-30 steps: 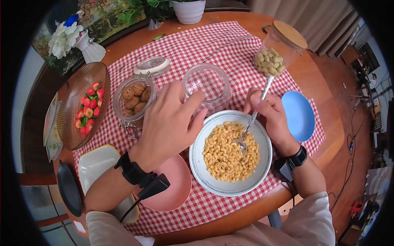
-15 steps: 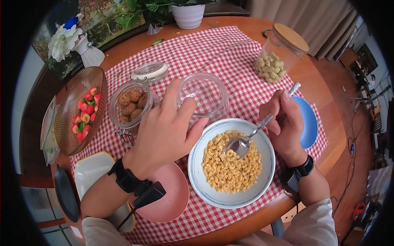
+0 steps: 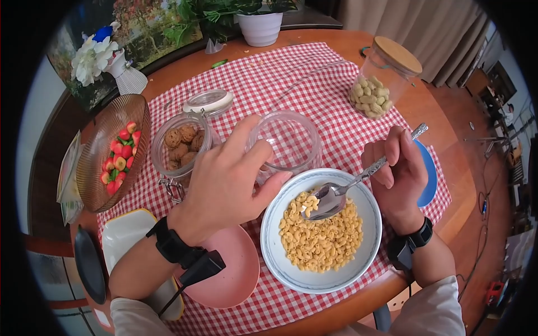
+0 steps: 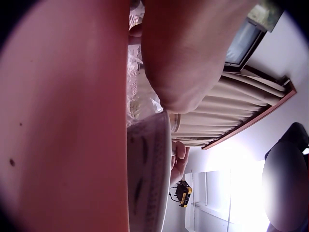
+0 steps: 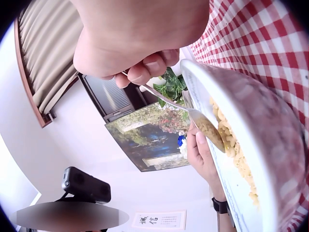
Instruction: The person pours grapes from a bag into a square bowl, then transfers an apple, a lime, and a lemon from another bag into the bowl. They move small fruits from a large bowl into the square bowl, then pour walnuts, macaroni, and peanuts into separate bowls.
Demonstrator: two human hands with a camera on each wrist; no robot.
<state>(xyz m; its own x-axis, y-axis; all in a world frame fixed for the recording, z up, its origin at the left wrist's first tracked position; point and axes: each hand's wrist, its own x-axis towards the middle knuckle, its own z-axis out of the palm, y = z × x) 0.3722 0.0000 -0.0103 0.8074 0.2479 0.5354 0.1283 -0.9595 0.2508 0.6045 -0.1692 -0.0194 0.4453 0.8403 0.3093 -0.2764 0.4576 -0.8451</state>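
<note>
In my right hand (image 3: 395, 179), a metal spoon (image 3: 358, 180) is gripped by its patterned handle. Its bowl end carries a few macaroni (image 3: 307, 203) over the blue-rimmed white bowl (image 3: 374, 246), which holds more dry macaroni (image 3: 322, 241). My left hand (image 3: 224, 179) holds the near left side of a clear glass jar (image 3: 291, 140), thumb and forefinger spread against it. That jar stands uncovered behind the bowl. Seen from the right wrist, the spoon (image 5: 205, 126) tilts close over the macaroni (image 5: 236, 154).
A clip-top jar of walnuts (image 3: 182, 143) stands left of my left hand, lid open. Behind are a lidded peanut jar (image 3: 372, 84) and a potted plant (image 3: 260, 28). A pink plate (image 3: 235, 280), white dish (image 3: 126, 229), blue plate (image 3: 428, 173) and ribbed fruit bowl (image 3: 92, 151) surround the work.
The spoon has risen out of the macaroni with a few pieces on it, its handle tipping lower to the right. My left hand stays at the glass jar.
</note>
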